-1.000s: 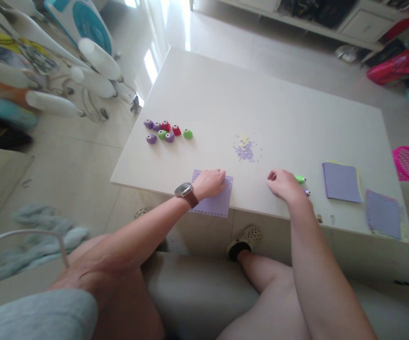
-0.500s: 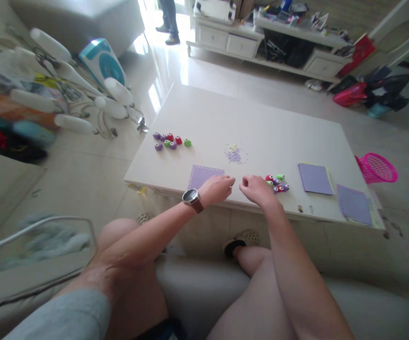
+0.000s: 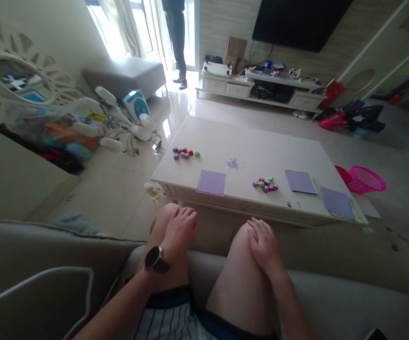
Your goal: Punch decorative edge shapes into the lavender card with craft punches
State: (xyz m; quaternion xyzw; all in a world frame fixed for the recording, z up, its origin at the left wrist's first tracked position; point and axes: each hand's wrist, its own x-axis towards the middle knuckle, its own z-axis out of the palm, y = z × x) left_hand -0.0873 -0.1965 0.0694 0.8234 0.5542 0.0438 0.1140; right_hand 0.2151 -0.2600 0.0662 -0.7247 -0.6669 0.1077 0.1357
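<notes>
My left hand (image 3: 181, 229), with a watch (image 3: 154, 259) on the wrist, lies over my left knee with its fingers stretched out and nothing in it. On my right knee rests my right hand (image 3: 263, 241), also open and holding nothing. In front of them, on the white table (image 3: 254, 141), a purple sheet (image 3: 211, 182) with holes along its edges lies by the near edge. Behind it is a scatter of tiny purple and yellow bits (image 3: 233, 163). Several red, green and purple hole punches, as they appear, form a left group (image 3: 186, 154) and a right group (image 3: 265, 184).
A stack of purple sheets (image 3: 300, 181) and another purple sheet (image 3: 338, 203) lie at the table's right end. A pink basket (image 3: 367, 179) stands beyond it. A bottle (image 3: 151, 191) is on the floor at left. A person (image 3: 176, 40) stands near the window.
Both hands have drawn back from the table onto my knees. The purple sheet near the edge now lies uncovered. My view has tilted up, showing more of the room.
</notes>
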